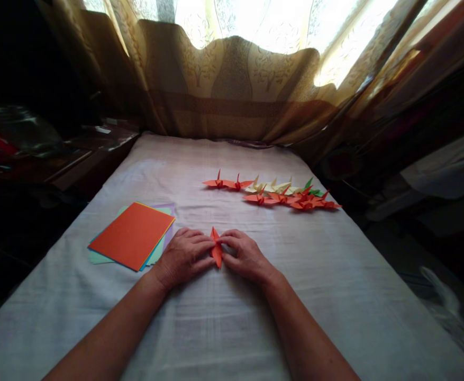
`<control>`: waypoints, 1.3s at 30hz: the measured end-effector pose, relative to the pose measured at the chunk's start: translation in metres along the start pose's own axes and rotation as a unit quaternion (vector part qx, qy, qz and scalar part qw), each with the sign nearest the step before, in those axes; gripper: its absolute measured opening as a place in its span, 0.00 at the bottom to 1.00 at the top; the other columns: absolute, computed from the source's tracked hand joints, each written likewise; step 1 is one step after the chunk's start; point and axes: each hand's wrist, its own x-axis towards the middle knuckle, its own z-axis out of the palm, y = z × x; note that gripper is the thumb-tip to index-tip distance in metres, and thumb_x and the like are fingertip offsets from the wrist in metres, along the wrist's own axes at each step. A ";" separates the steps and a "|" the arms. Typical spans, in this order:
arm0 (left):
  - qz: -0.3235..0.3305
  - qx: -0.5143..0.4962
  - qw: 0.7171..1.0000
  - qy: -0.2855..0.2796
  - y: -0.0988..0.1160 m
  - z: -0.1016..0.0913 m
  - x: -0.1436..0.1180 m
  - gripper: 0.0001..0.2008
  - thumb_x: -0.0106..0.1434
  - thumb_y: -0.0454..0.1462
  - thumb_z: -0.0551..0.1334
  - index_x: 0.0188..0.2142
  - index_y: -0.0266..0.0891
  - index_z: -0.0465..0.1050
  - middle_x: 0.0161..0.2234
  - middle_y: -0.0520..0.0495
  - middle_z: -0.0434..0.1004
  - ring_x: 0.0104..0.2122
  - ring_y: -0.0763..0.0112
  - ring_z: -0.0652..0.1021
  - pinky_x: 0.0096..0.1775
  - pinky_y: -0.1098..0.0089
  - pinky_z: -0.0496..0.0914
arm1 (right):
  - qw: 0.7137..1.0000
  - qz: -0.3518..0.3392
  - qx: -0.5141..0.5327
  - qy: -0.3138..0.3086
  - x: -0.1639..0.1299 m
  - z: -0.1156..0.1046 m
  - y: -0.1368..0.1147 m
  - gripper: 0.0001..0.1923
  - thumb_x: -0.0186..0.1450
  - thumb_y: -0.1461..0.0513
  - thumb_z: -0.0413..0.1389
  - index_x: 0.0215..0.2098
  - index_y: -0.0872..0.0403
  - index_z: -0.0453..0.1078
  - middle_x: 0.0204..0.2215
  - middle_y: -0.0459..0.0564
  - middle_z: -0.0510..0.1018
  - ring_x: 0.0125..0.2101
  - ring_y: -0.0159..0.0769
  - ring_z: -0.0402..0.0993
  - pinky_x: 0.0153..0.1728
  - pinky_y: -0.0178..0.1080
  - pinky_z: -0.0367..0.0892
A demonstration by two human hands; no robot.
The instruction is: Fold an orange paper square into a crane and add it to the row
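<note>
A small folded piece of orange origami paper (216, 251) lies between my hands on the white cloth, its pointed ends toward and away from me. My left hand (184, 254) holds its left side with the fingertips. From the other side, the thumb and fingers of my right hand (244, 256) pinch its right edge. Left of my hands is a stack of coloured paper sheets (132, 235), with an orange sheet on top and green, blue, yellow and purple edges showing beneath.
Beyond my hands, to the right, several folded paper cranes (260, 199) in orange, cream and green stand in two rows. The white cloth (224, 328) covers the table. Curtains (232, 79) hang at its far edge; dark furniture (108, 143) stands at the left.
</note>
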 end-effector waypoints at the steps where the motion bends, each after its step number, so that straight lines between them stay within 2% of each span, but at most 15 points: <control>1: -0.003 0.000 1.000 0.002 0.001 0.000 0.000 0.14 0.64 0.44 0.65 0.48 0.45 0.75 0.46 0.49 0.81 0.47 0.59 0.76 0.50 0.58 0.62 | 1.000 0.000 0.001 -0.001 0.000 0.000 0.000 0.17 0.57 0.68 0.60 0.45 0.52 0.77 0.45 0.51 0.77 0.45 0.37 0.75 0.49 0.39 0.69; 7: -0.008 -0.011 1.000 0.001 0.000 0.002 0.000 0.17 0.62 0.43 0.66 0.50 0.46 0.74 0.47 0.48 0.81 0.48 0.60 0.76 0.52 0.58 0.62 | 1.000 -0.007 0.005 -0.018 -0.001 -0.004 -0.004 0.20 0.55 0.68 0.62 0.47 0.51 0.76 0.46 0.51 0.77 0.46 0.38 0.74 0.51 0.39 0.68; 14: -0.020 -0.019 1.000 -0.014 0.000 0.001 0.000 0.18 0.62 0.43 0.66 0.51 0.46 0.74 0.48 0.48 0.80 0.49 0.59 0.76 0.52 0.57 0.62 | 1.000 0.018 0.011 0.012 0.001 0.001 -0.007 0.16 0.57 0.68 0.62 0.43 0.51 0.78 0.43 0.50 0.78 0.44 0.37 0.75 0.49 0.39 0.69; 19: -0.031 -0.036 0.999 -0.025 -0.001 0.001 -0.001 0.21 0.61 0.46 0.68 0.52 0.46 0.73 0.48 0.48 0.80 0.49 0.58 0.75 0.52 0.57 0.63 | 0.999 0.019 0.010 0.042 0.000 0.009 0.001 0.12 0.59 0.67 0.62 0.40 0.49 0.79 0.39 0.48 0.79 0.41 0.35 0.75 0.45 0.37 0.70; 23: -0.034 -0.029 0.999 -0.019 -0.002 0.000 0.000 0.15 0.63 0.44 0.65 0.49 0.46 0.75 0.47 0.49 0.81 0.48 0.58 0.76 0.51 0.57 0.63 | 0.998 -0.011 0.011 0.054 -0.002 0.013 0.009 0.08 0.63 0.64 0.60 0.39 0.48 0.79 0.37 0.48 0.79 0.39 0.34 0.75 0.43 0.36 0.70; 26: -0.037 -0.020 0.999 -0.017 -0.001 0.001 0.001 0.11 0.65 0.41 0.63 0.47 0.47 0.76 0.45 0.49 0.82 0.47 0.59 0.76 0.50 0.58 0.64 | 0.998 -0.001 0.008 0.069 -0.001 0.016 0.010 0.07 0.66 0.65 0.58 0.37 0.50 0.78 0.35 0.48 0.79 0.37 0.34 0.75 0.42 0.36 0.69; 29: -0.066 -0.022 0.998 0.000 0.002 0.007 0.003 0.08 0.66 0.40 0.62 0.44 0.45 0.76 0.42 0.49 0.82 0.45 0.60 0.76 0.50 0.58 0.64 | 0.996 0.025 -0.020 0.080 0.002 0.019 0.006 0.07 0.66 0.65 0.56 0.33 0.52 0.76 0.33 0.49 0.78 0.36 0.35 0.73 0.41 0.36 0.68; 33: -0.142 -0.032 0.988 0.047 0.005 0.020 0.006 0.06 0.66 0.37 0.61 0.38 0.42 0.77 0.40 0.47 0.80 0.42 0.61 0.75 0.48 0.60 0.67 | 0.993 0.058 -0.067 0.075 0.005 0.022 0.001 0.08 0.67 0.65 0.54 0.31 0.52 0.73 0.32 0.49 0.76 0.35 0.36 0.72 0.39 0.36 0.66; 39: -0.204 -0.049 0.975 0.073 0.009 0.029 0.011 0.03 0.63 0.35 0.63 0.34 0.42 0.76 0.41 0.47 0.78 0.44 0.60 0.74 0.48 0.60 0.66 | 0.994 0.081 -0.037 0.069 0.007 0.019 -0.004 0.05 0.65 0.66 0.56 0.33 0.52 0.73 0.33 0.48 0.76 0.36 0.34 0.72 0.39 0.35 0.64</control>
